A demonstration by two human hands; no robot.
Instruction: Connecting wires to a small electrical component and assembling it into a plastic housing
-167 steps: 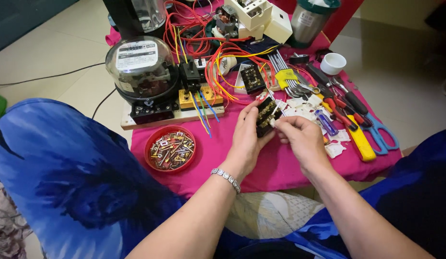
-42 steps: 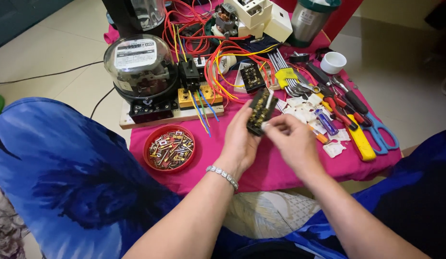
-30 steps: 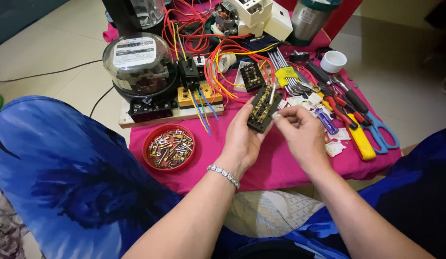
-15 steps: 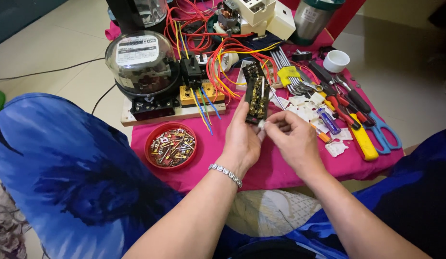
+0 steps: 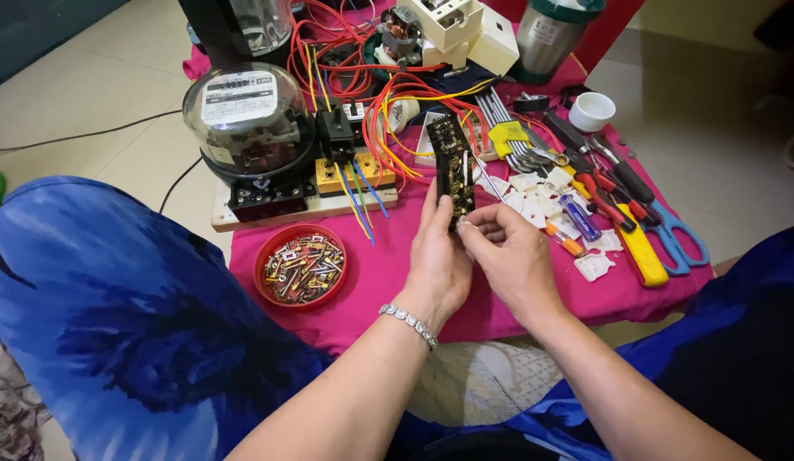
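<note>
My left hand (image 5: pixel 439 260) holds a narrow black electrical part with brass contacts (image 5: pixel 456 173) upright over the pink cloth (image 5: pixel 388 273). My right hand (image 5: pixel 509 256) pinches at the part's lower end with thumb and forefinger. Whether a small screw sits between those fingertips cannot be told. A silver bracelet (image 5: pixel 409 323) circles my left wrist.
A red dish of screws (image 5: pixel 300 265) lies left of my hands. Behind it stand a glass-domed electricity meter (image 5: pixel 243 119) on a board and tangled red, yellow and blue wires (image 5: pixel 388 94). To the right lie white plastic pieces (image 5: pixel 542 192), screwdrivers, a yellow cutter (image 5: pixel 642 254) and blue scissors (image 5: pixel 683 243).
The black part was tilted and low between my hands; it now stands upright and higher. My right fingers moved to its lower end.
</note>
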